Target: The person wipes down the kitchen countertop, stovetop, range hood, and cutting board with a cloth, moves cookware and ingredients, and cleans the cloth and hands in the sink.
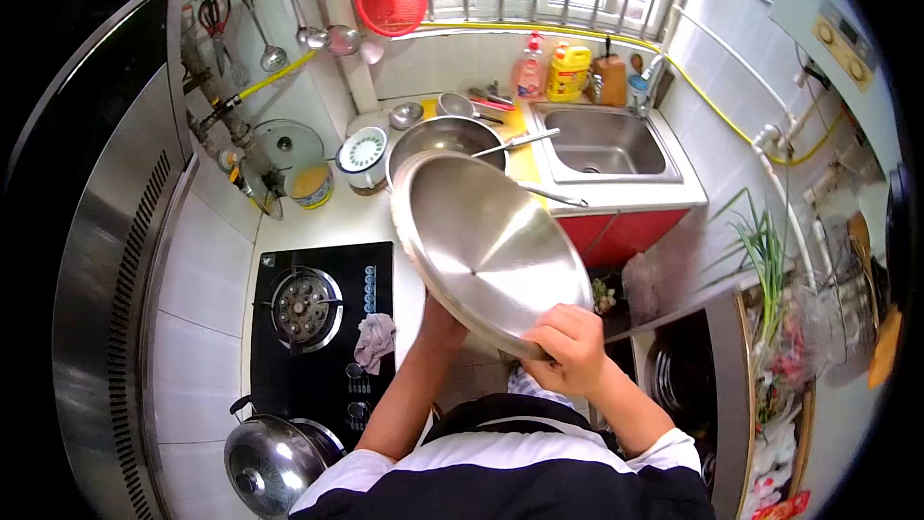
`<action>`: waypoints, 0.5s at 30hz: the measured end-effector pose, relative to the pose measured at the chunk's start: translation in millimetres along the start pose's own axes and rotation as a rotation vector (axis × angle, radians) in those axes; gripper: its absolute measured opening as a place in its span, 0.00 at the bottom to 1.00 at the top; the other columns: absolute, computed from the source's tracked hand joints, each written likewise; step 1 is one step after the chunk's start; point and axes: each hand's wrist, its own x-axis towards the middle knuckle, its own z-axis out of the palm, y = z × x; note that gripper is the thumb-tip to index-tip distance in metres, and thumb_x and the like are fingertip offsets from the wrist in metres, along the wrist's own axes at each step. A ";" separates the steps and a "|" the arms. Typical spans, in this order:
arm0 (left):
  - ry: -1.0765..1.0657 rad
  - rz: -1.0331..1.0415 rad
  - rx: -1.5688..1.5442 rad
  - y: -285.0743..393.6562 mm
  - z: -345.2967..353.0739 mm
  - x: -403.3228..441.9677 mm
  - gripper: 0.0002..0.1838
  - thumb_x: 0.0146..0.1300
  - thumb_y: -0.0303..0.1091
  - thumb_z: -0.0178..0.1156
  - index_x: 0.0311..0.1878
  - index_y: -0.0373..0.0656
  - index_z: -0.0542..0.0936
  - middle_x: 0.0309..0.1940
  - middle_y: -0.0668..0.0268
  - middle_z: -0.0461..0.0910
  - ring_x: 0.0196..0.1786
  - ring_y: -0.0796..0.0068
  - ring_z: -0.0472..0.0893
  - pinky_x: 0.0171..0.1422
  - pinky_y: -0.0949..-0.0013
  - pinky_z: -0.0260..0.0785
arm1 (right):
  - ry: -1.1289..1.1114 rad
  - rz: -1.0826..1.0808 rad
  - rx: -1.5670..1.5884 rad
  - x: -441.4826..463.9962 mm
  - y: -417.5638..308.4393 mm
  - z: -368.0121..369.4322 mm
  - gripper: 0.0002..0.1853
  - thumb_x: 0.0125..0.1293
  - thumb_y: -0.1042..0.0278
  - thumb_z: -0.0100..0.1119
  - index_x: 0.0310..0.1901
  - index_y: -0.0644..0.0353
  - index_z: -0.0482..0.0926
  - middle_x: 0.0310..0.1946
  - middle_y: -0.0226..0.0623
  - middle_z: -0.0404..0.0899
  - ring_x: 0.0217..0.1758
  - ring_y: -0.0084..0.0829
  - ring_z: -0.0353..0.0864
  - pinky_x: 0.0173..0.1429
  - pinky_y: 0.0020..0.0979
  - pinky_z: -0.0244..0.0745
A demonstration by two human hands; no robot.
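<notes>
A wide, shallow stainless-steel basin (486,255) is held tilted in front of me, its shiny inside facing up toward the camera. My right hand (566,347) is closed around its lower right rim, thumb side up. Behind the lower left edge of the basin is my left hand (445,316), against or close to its underside; the basin hides its fingers. Beyond the basin, a large metal wok (448,138) stands on the counter. A long-handled utensil (520,142) lies across its rim.
At the left is a black gas stove (322,351) with a cloth (375,339) on it. A lidded pot (269,467) stands at its near end. The steel sink (616,143) lies at the back right, beside a yellow bottle (568,72). Green onions (767,260) stick out on the right.
</notes>
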 end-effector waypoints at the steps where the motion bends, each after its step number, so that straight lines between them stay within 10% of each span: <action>1: 0.048 -0.192 -0.290 -9.5 -7.3 4.2 0.18 0.70 0.34 0.52 0.60 0.42 0.69 0.47 0.64 0.77 0.50 0.69 0.78 0.55 0.65 0.73 | -0.001 -0.033 0.080 9.3 11.5 10.8 0.14 0.34 0.73 0.63 0.30 0.57 0.78 0.22 0.33 0.72 0.24 0.37 0.74 0.28 0.33 0.69; 3: 0.348 -0.518 -0.960 5.9 -32.6 28.9 0.20 0.70 0.32 0.51 0.63 0.41 0.67 0.50 0.65 0.76 0.53 0.71 0.77 0.59 0.67 0.69 | -0.005 -0.079 0.168 26.9 37.5 35.4 0.15 0.34 0.74 0.65 0.29 0.58 0.77 0.22 0.34 0.72 0.24 0.37 0.74 0.28 0.33 0.68; 5: 0.431 -0.393 -0.977 14.7 -57.9 65.7 0.23 0.71 0.47 0.51 0.62 0.41 0.69 0.50 0.67 0.76 0.52 0.76 0.76 0.56 0.72 0.68 | 0.107 -0.108 0.301 42.7 62.7 57.9 0.14 0.37 0.75 0.69 0.29 0.59 0.76 0.22 0.35 0.72 0.25 0.39 0.74 0.28 0.34 0.68; 10: 0.466 -0.202 -0.029 -12.0 -93.5 179.9 0.17 0.67 0.43 0.57 0.51 0.40 0.76 0.40 0.67 0.74 0.43 0.72 0.75 0.48 0.70 0.67 | -0.152 0.192 0.454 66.1 139.3 54.0 0.34 0.46 0.62 0.77 0.55 0.63 0.74 0.50 0.45 0.77 0.53 0.43 0.76 0.58 0.36 0.71; 15: 0.221 0.017 0.752 -40.5 -62.5 266.2 0.13 0.60 0.39 0.62 0.47 0.46 0.79 0.41 0.60 0.75 0.45 0.57 0.76 0.49 0.60 0.70 | -0.171 0.476 -0.043 44.7 279.4 56.9 0.24 0.51 0.63 0.71 0.49 0.61 0.77 0.47 0.42 0.76 0.55 0.44 0.73 0.59 0.41 0.70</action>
